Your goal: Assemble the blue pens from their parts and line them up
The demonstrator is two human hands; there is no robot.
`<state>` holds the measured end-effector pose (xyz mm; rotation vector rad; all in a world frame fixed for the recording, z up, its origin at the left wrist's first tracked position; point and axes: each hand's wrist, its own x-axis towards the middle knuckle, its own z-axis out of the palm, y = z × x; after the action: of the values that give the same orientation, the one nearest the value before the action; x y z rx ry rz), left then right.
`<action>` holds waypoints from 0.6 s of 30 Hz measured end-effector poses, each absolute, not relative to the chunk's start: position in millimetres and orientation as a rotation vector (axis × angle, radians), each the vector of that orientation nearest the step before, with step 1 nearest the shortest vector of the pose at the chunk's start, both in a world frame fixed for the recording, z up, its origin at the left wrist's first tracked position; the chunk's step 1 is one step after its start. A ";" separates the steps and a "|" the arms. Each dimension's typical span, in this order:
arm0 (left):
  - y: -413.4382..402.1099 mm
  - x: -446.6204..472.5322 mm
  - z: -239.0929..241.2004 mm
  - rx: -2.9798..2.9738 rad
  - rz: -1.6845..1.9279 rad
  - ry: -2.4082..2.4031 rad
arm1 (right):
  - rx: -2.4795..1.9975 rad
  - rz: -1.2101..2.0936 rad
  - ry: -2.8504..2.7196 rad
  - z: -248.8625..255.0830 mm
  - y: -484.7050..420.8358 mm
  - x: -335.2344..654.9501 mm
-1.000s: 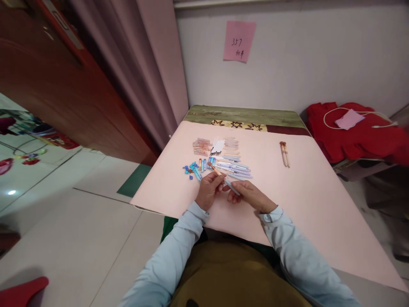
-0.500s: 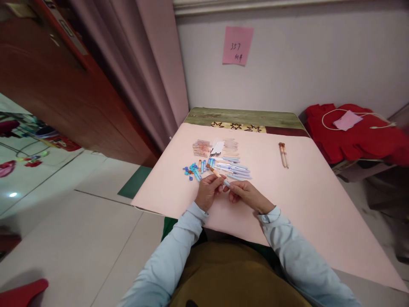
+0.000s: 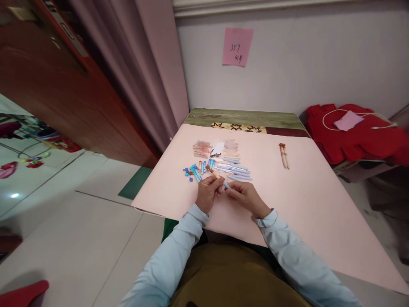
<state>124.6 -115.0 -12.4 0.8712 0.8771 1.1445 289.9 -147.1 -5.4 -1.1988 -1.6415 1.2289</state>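
Observation:
Over the near part of the table, my left hand [image 3: 207,194] pinches the orange-tan upper barrel of a pen [image 3: 214,172] with a brown top. My right hand [image 3: 247,197] grips its pale blue lower end, fingers closed; the tip is hidden. The pen slants up and to the left. Just beyond my hands are small blue pieces [image 3: 192,169], several short blue tubes [image 3: 203,166] and a spread of pale blue pen barrels [image 3: 238,172]. Behind these lie thin white refills with black ends [image 3: 217,149], reddish-brown clear pieces [image 3: 202,149] and beige pieces [image 3: 231,147].
Two brown-topped pens [image 3: 283,156] lie side by side at the right of the pink-covered table [image 3: 306,213]. Red cloth [image 3: 358,140] with a white cable is beyond the right edge. A wooden door [image 3: 105,115] and a curtain [image 3: 150,68] stand at the left.
My right hand has turned slightly, its fingers tucking in around the pen's pale blue end. The left hand and the parts on the table stay nearly as they were.

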 end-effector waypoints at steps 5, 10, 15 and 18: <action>-113.2 125.2 -13.5 0.860 1.147 0.859 | -1.273 1.038 -1.640 -7.0 -149.1 286.1; -112.6 125.7 -11.9 0.853 1.156 0.876 | -1.312 0.985 -1.690 -6.6 -148.2 284.1; -113.6 125.2 -12.5 0.884 1.143 0.880 | -1.321 1.032 -1.623 -8.3 -148.8 282.3; -113.7 124.7 -14.1 0.897 1.143 0.879 | -1.332 0.917 -1.585 -11.8 -149.2 282.5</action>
<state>124.7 -113.7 -14.1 0.8972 0.8792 1.1425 282.5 -149.2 -11.8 -1.3322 -1.5854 0.9171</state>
